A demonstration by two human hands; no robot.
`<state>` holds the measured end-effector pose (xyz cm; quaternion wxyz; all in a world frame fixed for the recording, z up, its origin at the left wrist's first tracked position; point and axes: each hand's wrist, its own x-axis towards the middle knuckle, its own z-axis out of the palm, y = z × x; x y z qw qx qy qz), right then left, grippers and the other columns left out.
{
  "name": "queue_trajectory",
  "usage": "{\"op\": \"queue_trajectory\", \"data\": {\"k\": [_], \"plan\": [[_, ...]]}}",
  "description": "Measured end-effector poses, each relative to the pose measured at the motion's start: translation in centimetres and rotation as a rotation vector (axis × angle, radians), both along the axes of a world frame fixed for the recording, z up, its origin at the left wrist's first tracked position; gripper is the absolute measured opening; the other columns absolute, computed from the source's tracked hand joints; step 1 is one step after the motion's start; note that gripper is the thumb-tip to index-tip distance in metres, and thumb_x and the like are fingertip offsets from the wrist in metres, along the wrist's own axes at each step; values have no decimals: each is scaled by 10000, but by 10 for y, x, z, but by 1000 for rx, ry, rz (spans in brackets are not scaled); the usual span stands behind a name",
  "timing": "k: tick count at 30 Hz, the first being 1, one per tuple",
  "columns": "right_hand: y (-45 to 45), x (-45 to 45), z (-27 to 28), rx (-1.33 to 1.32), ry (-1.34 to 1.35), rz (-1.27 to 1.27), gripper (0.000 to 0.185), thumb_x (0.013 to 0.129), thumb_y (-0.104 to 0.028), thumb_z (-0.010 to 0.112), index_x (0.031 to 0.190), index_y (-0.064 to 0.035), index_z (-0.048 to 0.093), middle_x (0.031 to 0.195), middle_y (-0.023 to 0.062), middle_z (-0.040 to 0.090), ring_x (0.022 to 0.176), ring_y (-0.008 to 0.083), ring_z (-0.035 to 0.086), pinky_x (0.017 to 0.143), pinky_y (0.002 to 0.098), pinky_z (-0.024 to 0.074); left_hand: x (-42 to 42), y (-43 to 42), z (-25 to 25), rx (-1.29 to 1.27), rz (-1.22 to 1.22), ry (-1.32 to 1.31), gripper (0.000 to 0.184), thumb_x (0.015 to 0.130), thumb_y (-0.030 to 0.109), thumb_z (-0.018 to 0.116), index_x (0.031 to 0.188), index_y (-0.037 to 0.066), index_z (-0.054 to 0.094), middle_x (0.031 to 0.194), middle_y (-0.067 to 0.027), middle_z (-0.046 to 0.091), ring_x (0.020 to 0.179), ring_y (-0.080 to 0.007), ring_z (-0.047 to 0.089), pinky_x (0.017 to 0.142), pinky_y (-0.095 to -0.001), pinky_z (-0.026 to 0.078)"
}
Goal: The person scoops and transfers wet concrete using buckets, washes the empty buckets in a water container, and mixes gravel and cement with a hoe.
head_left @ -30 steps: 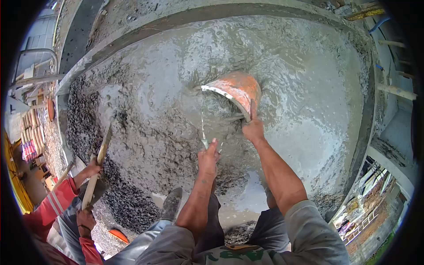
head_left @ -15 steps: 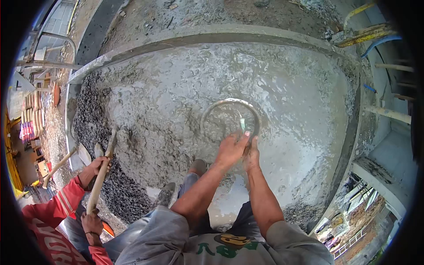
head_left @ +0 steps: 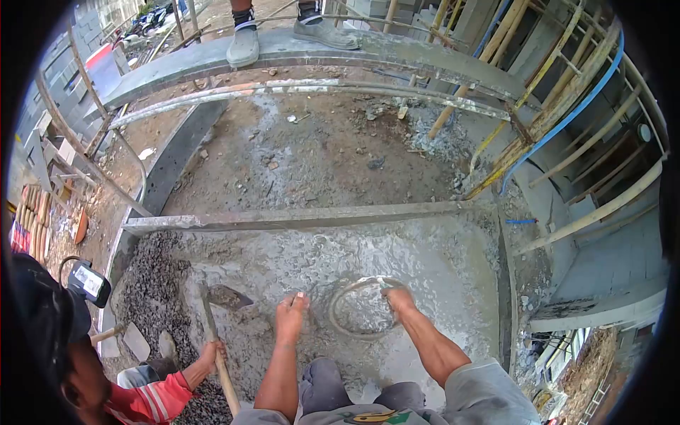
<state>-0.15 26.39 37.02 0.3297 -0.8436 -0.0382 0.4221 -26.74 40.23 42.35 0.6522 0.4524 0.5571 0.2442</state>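
Note:
A round bucket (head_left: 340,326), seen from above by its pale rim, stands in the wet grey concrete (head_left: 439,262). At the far right of that rim is my right hand (head_left: 399,299), its fingers closed on the edge. My left hand (head_left: 290,312) is raised over the concrete, left of the bucket and apart from it. Its fingers are curled; whether anything is in them is hidden. Wet mix inside the bucket looks much like the concrete around it.
At left, a co-worker in a red sleeve (head_left: 152,397) holds a shovel (head_left: 219,347) with its blade in the mix. Dark gravel (head_left: 149,283) lies along the left side. A low form wall (head_left: 304,216) crosses behind. Another person's shoes (head_left: 244,46) stand on a raised plank (head_left: 177,69).
My hands, together over the bucket before, have parted: left hand to the left, right hand to the rim. The view has tilted up. The co-worker's shovel blade now shows in the mix.

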Motion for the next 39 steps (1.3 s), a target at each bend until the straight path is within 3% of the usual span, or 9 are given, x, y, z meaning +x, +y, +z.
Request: {"op": "queue_trajectory", "data": {"k": [5, 7, 11, 17, 23, 26, 29, 31, 39], "plan": [[61, 0, 248, 155, -85, 113, 182, 756, -163, 638, 701, 10, 625, 512, 23, 453, 424, 122, 363, 413, 338, 263, -7, 57, 57, 92, 112, -156, 324, 907, 268, 536, 1021, -24, 620, 869, -102, 670, 767, -170, 638, 712, -305, 474], [82, -1, 331, 201, -239, 190, 291, 724, -215, 664, 753, 72, 632, 623, 107, 568, 557, 188, 508, 499, 378, 375, -15, 67, 78, 87, 112, -223, 321, 906, 281, 535, 1018, -6, 623, 864, -97, 671, 750, -170, 643, 692, -302, 475], [125, 17, 465, 361, -278, 210, 236, 800, -182, 636, 676, 5, 566, 501, 17, 390, 403, 119, 314, 393, 345, 208, -7, 89, 110, 99, 124, -329, 322, 900, 306, 540, 1015, 19, 629, 874, -96, 674, 748, -173, 649, 687, -302, 475], [206, 19, 582, 511, -576, 272, 241, 814, -190, 616, 648, -41, 525, 505, 6, 376, 411, 125, 299, 403, 331, 208, -13, 94, 130, 91, 110, -333, 325, 901, 321, 536, 1012, 30, 629, 880, -100, 677, 765, -185, 654, 699, -315, 474], [308, 41, 611, 713, -763, 265, 253, 831, -274, 612, 691, -79, 535, 548, -12, 443, 422, 91, 366, 403, 292, 270, -52, 102, 94, 7, 203, -251, 323, 904, 307, 521, 1019, 23, 622, 877, -103, 673, 779, -189, 652, 726, -333, 473], [334, 51, 619, 843, -782, 345, 342, 777, -299, 650, 911, 15, 626, 806, 108, 631, 709, 194, 603, 609, 320, 458, -56, 88, 96, -41, 272, -215, 312, 904, 271, 519, 1011, -5, 618, 854, -114, 668, 744, -189, 647, 697, -323, 483], [327, 65, 632, 609, -1591, 490, 415, 780, -316, 648, 1047, -1, 607, 990, 147, 650, 913, 249, 624, 767, 348, 482, -47, 86, 79, -60, 241, -182, 302, 900, 220, 530, 985, -58, 612, 819, -139, 663, 702, -186, 638, 654, -295, 492], [283, 50, 628, 688, -1558, 574, 454, 814, -294, 618, 1188, -43, 556, 1076, 158, 633, 1028, 264, 597, 860, 372, 467, -35, 79, 64, -53, 168, -157, 308, 897, 228, 532, 981, -58, 611, 802, -132, 666, 690, -183, 640, 646, -295, 490], [-25, 54, 384, 366, -1008, 387, 458, 839, -302, 604, 1176, 2, 543, 1178, 212, 563, 1074, 375, 540, 917, 418, 427, 14, 36, 55, 16, -305, -39, 306, 901, 241, 531, 964, -52, 595, 791, -134, 651, 682, -189, 631, 639, -311, 487]]}}
